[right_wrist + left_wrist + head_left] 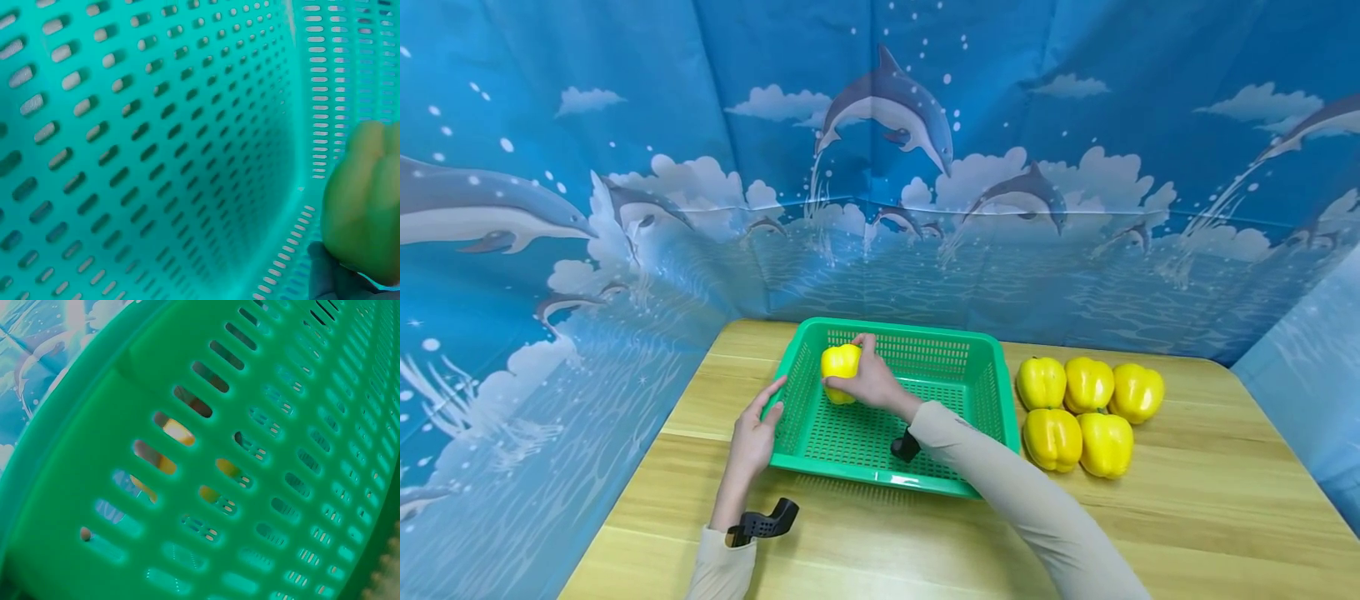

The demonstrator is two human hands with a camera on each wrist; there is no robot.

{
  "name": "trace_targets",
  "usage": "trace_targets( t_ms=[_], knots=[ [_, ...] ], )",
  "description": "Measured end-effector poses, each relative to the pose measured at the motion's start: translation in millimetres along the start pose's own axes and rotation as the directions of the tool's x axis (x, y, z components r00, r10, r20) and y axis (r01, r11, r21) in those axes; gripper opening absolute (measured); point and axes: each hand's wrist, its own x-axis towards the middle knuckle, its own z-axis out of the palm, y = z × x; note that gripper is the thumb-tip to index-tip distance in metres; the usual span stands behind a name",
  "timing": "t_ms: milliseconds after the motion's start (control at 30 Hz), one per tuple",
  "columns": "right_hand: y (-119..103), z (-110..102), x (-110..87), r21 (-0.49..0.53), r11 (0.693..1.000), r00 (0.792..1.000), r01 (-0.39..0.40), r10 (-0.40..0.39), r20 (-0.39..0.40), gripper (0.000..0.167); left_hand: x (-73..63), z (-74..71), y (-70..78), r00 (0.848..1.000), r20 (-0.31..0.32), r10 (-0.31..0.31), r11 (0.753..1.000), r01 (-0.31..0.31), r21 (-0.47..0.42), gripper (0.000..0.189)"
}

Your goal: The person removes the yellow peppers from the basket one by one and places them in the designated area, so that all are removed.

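In the head view my right hand [874, 379] reaches into a green plastic basket [902, 480] and grips a yellow bell pepper [841, 363] near its left end. The right wrist view shows this bell pepper [359, 212] close up at the right edge, with dark fingertips [324, 269] under it and the slotted basket wall behind. My left hand [754, 435] rests against the basket's left rim, its fingers fairly straight. Slotted basket side [94, 481] fills the left wrist view, with bits of yellow showing through; the left fingers are largely hidden there.
Several yellow bell peppers [1089, 385] stand in two rows on the wooden table [1217, 467], just right of the basket. A blue dolphin-print curtain [880, 275] hangs along the table's back edge and left side. Each wrist bears a black camera mount [767, 521].
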Motion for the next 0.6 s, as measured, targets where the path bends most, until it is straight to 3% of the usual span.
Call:
trace_targets(
  t_ms=[300,600],
  knots=[
    [-11.1,-12.7,-9.9,0.035,0.999,0.998,0.029,-0.026,-0.063,0.077,-1.1,0.4,0.8,1.0,0.011,-0.019,1.0,0.019,0.014,0.043],
    [-14.0,-28.3,-19.1,0.032,0.999,0.995,0.043,-0.04,-0.092,0.081,-1.5,0.0,0.0,1.0,0.008,0.004,1.0,-0.004,0.009,0.043]
  ],
)
